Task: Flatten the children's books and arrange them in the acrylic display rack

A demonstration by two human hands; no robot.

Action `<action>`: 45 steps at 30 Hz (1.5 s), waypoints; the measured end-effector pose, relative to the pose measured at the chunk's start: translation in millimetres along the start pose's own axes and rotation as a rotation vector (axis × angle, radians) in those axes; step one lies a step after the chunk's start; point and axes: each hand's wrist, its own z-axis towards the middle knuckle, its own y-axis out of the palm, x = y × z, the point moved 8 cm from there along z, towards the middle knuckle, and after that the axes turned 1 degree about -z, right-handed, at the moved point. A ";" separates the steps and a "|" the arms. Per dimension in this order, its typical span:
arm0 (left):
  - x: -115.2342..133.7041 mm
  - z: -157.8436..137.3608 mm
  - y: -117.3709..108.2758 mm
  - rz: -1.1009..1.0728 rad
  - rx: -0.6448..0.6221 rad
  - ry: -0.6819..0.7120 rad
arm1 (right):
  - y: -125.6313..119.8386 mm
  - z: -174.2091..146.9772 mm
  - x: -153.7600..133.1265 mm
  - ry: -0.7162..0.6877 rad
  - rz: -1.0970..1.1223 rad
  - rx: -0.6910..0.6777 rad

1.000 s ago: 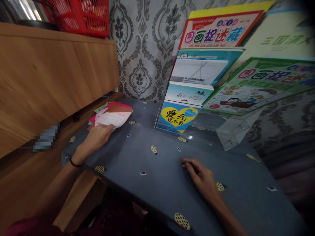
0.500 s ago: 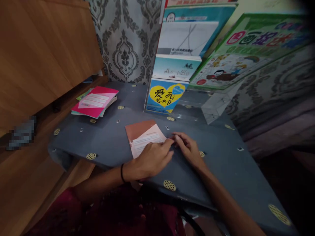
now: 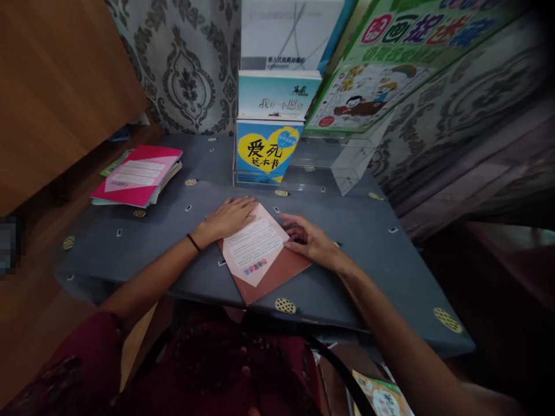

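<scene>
A thin brown booklet point(image 3: 277, 271) lies on the cloth-covered table in front of me, turned at an angle. Its visible cover has a pale pink panel with lines of small print and colourful characters. My left hand point(image 3: 234, 216) rests flat over the booklet's upper left part, fingers stretched out. At its right edge is my right hand point(image 3: 310, 240), with loosely bent fingers spread apart and the thumb at the cover's edge. Whether those fingertips press on the booklet is hard to tell.
Left on the table is a stack of booklets point(image 3: 143, 173), a pink one on top. At the back, a clear display rack point(image 3: 347, 167) holds several books, including a blue and yellow one point(image 3: 266, 153) and a large green one point(image 3: 355, 110). A wooden cabinet point(image 3: 65, 86) stands at left.
My left hand has moved up and left and flattened onto the booklet. More of the booklet now shows, including its near corner. My right hand is now at its right edge. The camera view shifted.
</scene>
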 end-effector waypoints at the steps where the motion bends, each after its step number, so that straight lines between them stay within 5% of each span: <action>1: -1.7 -2.2 -1.5 0.016 -0.001 -0.008 | -0.8 3.6 -1.1 -0.007 -0.021 -0.019; 4: 1.0 -13.6 -8.0 0.096 0.005 -0.064 | -9.3 21.3 -8.6 -0.046 -0.164 -0.045; 9: 19.7 -36.0 -18.2 0.180 -0.060 -0.177 | -23.0 53.5 -26.7 -0.099 -0.739 0.006; 13: 34.6 -39.6 -22.5 0.199 -0.017 -0.134 | 3.2 60.5 -39.4 -0.154 -1.021 0.073; 18: 30.0 -33.8 -9.8 0.218 0.067 -0.074 | 68.1 51.6 -37.0 -0.267 -0.870 0.073; 22: 24.4 -34.2 4.6 0.242 0.081 -0.085 | 88.3 50.1 -23.8 -0.227 -0.759 0.035; 31: 23.2 -37.5 6.1 0.228 0.120 -0.108 | 64.7 35.7 -20.5 -0.157 -0.809 0.087; 40: 33.7 -35.1 2.6 0.311 -0.030 -0.092 | 55.1 27.7 -16.1 -0.093 -0.914 0.040; 45: 32.9 -36.6 2.9 0.298 -0.021 -0.104 | 25.3 10.7 -6.2 -0.005 -1.027 0.150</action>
